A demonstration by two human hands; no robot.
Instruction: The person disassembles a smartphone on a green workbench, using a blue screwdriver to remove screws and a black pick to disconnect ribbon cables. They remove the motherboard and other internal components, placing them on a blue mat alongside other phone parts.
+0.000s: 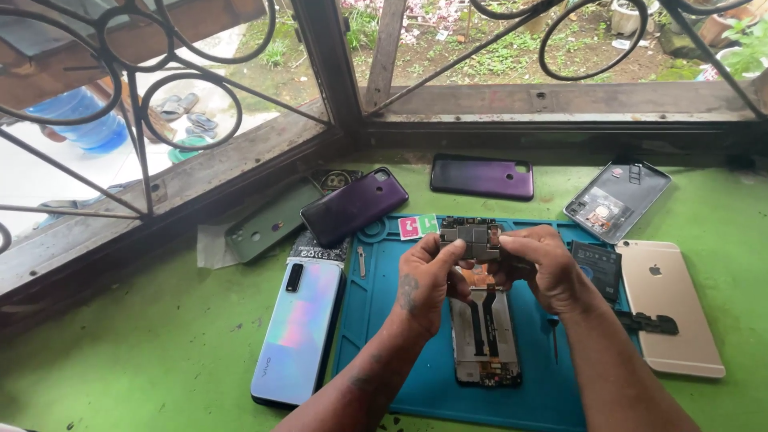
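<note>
My left hand (428,280) and my right hand (544,268) together pinch a small phone circuit board (470,238), holding it above an opened phone (484,336) whose insides face up. The opened phone lies on a blue work mat (376,320). Both hands grip the board at its sides, thumbs on top. The lower part of the board is hidden by my fingers.
On the green table lie an iridescent phone (298,332), a gold phone (672,308), two purple back covers (354,206) (482,176), a grey-green cover (268,228), a grey inner frame (618,200) and a black battery (597,268). A window grille (136,104) stands behind.
</note>
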